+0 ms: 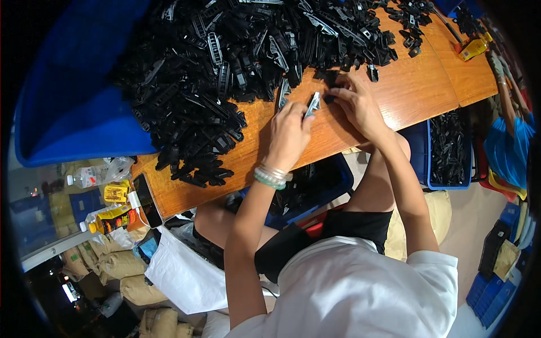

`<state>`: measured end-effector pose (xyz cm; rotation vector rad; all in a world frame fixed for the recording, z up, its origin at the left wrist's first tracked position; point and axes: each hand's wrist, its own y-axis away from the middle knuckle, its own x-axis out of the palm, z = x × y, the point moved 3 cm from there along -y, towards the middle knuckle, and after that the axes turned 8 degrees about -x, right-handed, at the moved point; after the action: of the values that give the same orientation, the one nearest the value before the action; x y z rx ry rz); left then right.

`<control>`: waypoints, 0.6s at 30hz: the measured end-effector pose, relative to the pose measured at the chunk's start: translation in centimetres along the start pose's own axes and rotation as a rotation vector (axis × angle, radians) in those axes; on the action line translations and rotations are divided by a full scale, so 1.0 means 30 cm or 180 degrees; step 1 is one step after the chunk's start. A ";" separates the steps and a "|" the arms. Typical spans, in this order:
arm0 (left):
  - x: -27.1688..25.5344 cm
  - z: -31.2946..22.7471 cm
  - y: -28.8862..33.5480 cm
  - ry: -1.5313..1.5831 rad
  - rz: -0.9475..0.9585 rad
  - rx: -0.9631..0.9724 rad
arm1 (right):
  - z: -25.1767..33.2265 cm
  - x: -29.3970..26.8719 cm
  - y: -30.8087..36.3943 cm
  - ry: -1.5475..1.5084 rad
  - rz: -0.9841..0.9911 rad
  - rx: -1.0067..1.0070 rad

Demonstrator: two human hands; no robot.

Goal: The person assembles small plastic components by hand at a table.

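Observation:
Over the wooden table, my left hand has its fingers closed round a narrow black plastic part whose upper face shines in the light. My right hand is a short way to the right, with thumb and fingers pinched at a small dark piece, mostly hidden by the fingertips. The two hands are apart. Just beyond them lies a large heap of black plastic parts, many of them long and slotted. One part lies at the heap's edge beside my left fingers.
A big blue bin tips against the table's left side. Blue crates of black parts stand below the table edge, one crate at right. A phone and bottles are at left. Another person's arm shows at far right.

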<state>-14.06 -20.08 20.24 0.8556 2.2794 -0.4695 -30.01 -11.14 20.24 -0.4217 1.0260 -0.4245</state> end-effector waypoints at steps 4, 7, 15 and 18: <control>-0.052 0.035 0.032 0.0151 -0.0077 -0.0236 | 0.027 -0.052 0.052 -0.0086 0.0148 -0.0214; -0.071 0.025 0.029 -0.0492 -0.0342 -0.0236 | 0.047 -0.041 0.081 0.0178 -0.0665 0.0719; -0.043 0.022 0.087 -0.0259 -0.0056 0.0204 | 0.105 0.042 0.113 0.0422 -0.0276 0.0834; -0.052 0.033 0.099 0.0004 0.0081 0.0408 | 0.102 0.002 0.159 0.0542 -0.0475 0.0757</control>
<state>-10.68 -19.16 20.31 0.9468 2.2562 -0.6091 -26.61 -6.74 19.10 -0.2519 1.0970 -0.7179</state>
